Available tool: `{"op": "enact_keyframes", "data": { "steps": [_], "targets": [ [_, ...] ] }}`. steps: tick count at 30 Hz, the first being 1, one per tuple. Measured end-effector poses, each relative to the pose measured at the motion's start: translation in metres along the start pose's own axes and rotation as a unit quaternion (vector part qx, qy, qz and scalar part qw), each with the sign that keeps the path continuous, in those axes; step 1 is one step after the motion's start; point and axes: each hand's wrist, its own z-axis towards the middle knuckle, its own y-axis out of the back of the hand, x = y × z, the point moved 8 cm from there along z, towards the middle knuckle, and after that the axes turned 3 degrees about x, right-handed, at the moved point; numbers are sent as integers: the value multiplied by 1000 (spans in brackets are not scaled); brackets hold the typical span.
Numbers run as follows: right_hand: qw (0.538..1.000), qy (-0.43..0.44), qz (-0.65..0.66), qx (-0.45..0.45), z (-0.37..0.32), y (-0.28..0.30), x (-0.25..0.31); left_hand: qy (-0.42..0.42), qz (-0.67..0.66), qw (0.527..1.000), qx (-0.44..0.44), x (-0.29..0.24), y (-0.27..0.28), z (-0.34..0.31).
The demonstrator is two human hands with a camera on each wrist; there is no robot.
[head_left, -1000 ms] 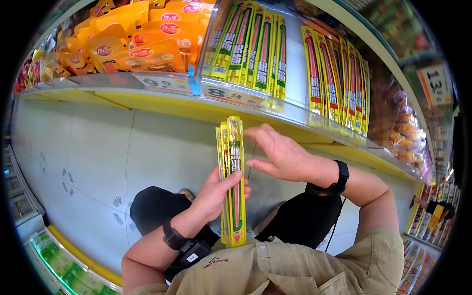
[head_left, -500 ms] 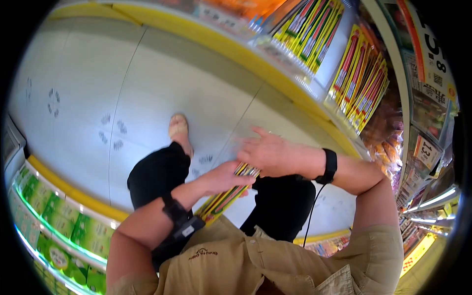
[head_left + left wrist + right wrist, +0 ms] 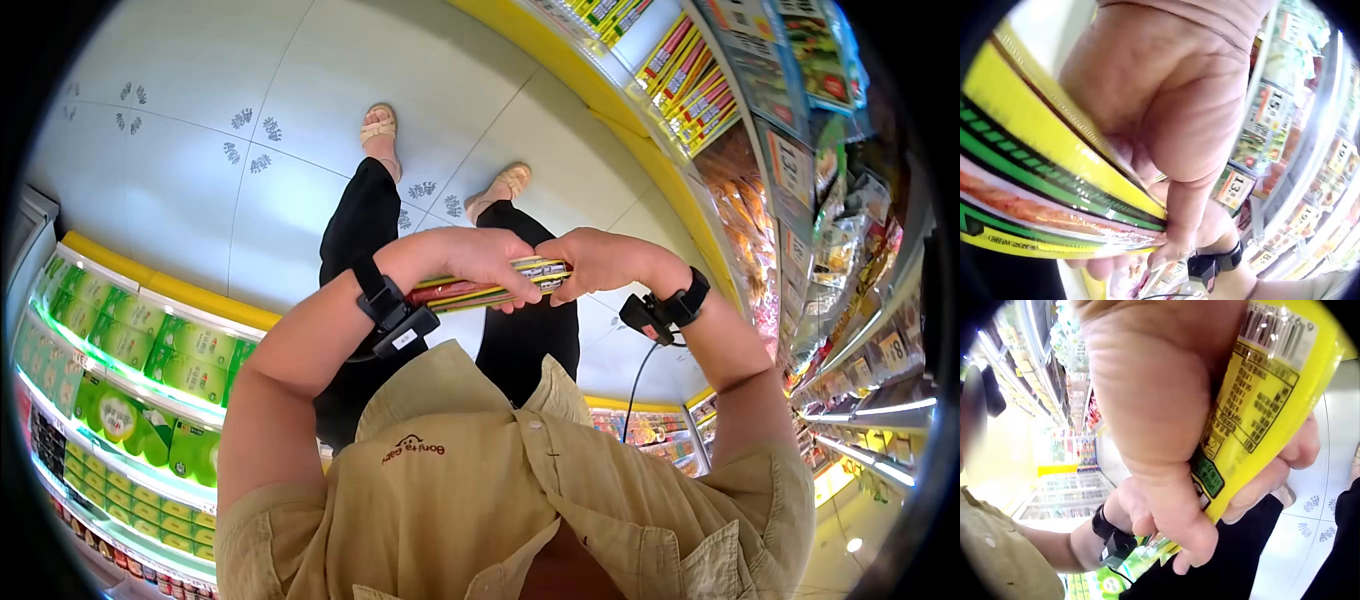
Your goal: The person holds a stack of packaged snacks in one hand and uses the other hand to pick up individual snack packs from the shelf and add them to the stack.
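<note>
A bundle of long yellow snack packets (image 3: pixel 462 293) lies crosswise in front of the shirt, held between both hands. My left hand (image 3: pixel 488 262) grips it near the middle, with the thumb over the top. Its green stripes and a reddish stick-shaped picture show on the packet front (image 3: pixel 1054 181) in the left wrist view. My right hand (image 3: pixel 602 262) grips the other end, knuckles close to the left hand. In the right wrist view, thumb and fingers clasp a packet back (image 3: pixel 1254 406) with a barcode and printed table. The right hand hides part of that end.
Shelves with more yellow packets (image 3: pixel 690 85) curve along the upper right. Hanging snack bags (image 3: pixel 820 60) and price tags line the right side. Green boxed goods (image 3: pixel 190 360) fill lit shelves at lower left. Grey tile floor (image 3: pixel 300 60) with printed footprints lies ahead of the feet.
The bundle has tipped from upright to crosswise. My right hand, free of it a second ago, now grips its end. The view has turned away from the packet shelf, which slid to the upper right.
</note>
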Motion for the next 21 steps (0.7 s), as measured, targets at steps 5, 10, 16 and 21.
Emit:
{"op": "enact_keyframes", "data": {
  "steps": [5, 10, 16, 21],
  "targets": [
    [986, -6, 59, -155, -64, 2, -14, -217, 302, 818, -438, -98, 4, -92],
    [941, 24, 225, -252, -100, -19, -20, -404, -112, 688, -592, -40, -4, -148],
    [899, 91, 368, -217, -86, -58, 39, -393, -259, 802, -369, -49, -74, -68],
    [862, 119, 468, -155, -51, -77, 54, -411, -289, 804, -319, -46, -56, -62]
  ]
}}
